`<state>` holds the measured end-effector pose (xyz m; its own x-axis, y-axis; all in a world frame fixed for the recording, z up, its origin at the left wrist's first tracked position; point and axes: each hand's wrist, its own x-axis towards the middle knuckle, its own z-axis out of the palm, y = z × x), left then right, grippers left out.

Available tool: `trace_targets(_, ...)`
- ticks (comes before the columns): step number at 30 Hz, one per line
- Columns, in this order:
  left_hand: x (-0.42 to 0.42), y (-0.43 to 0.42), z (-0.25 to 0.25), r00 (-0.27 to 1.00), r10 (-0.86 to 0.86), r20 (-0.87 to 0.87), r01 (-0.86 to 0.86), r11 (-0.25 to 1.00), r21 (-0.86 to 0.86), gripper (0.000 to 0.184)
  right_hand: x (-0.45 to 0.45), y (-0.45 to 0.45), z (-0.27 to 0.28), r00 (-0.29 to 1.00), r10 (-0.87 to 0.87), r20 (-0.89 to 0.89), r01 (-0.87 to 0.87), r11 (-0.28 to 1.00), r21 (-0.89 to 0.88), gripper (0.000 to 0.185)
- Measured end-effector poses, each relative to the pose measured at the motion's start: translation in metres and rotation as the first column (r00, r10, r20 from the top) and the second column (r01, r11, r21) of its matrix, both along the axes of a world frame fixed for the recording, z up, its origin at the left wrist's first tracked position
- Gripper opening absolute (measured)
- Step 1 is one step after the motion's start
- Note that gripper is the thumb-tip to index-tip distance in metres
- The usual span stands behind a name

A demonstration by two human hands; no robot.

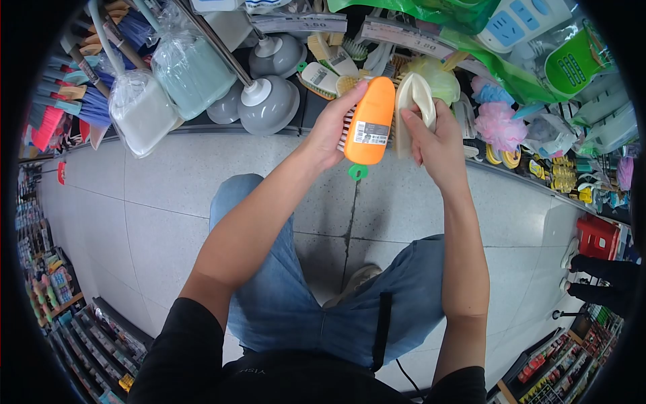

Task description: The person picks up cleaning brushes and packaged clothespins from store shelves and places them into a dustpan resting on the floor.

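My left hand (331, 129) is closed around an orange scrub brush (374, 111), gripping it from its left side. A white barcode label faces up on the brush's back, bristles show along its sides, and a green tab (357, 172) sticks out at the lower end. To the right of it, my right hand (436, 138) grips a cream-white scrub brush (417, 94) with a looped handle, thumb on the near side. The two brushes are side by side, held above the floor in front of the shelf. The cream brush's bristles are mostly hidden.
Beyond my hands, a low shelf holds more brushes (321, 79), grey plungers (269, 108), wrapped dustpans (141, 111) and a pink bath puff (500, 126). Price strips (407, 37) run along above. At right stand another person's legs (602, 279) near a red basket (597, 237).
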<state>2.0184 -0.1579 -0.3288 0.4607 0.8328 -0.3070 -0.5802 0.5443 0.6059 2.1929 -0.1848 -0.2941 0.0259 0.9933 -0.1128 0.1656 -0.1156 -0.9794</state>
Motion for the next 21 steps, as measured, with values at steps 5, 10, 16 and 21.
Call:
trace_targets(5, 0.002, -0.001, 0.002, 1.000, 0.005, -0.008, -0.005, 1.000, -0.004, 0.041, 0.005, 0.000, 0.003, 0.965, 0.005, 0.263, -0.020, 0.998, 0.053, 0.031)
trace_targets(10, 0.001, -0.002, 0.003, 1.000, 0.006, -0.011, -0.006, 1.000, 0.010, 0.041, 0.007, 0.001, 0.004, 0.990, -0.024, 0.137, 0.026, 1.000, -0.015, 0.033)
trace_targets(16, -0.002, 0.000, 0.002, 0.999, 0.042, 0.010, -0.042, 0.999, -0.032, 0.047, 0.022, 0.003, 0.009, 0.948, 0.039, -0.315, -0.119, 0.964, -0.237, 0.032)
trace_targets(21, -0.007, 0.001, 0.007, 0.990, 0.057, 0.125, -0.044, 0.994, -0.100, 0.050, 0.015, 0.000, 0.010, 0.874, -0.036, -0.484, -0.084, 0.971, -0.224, 0.036)
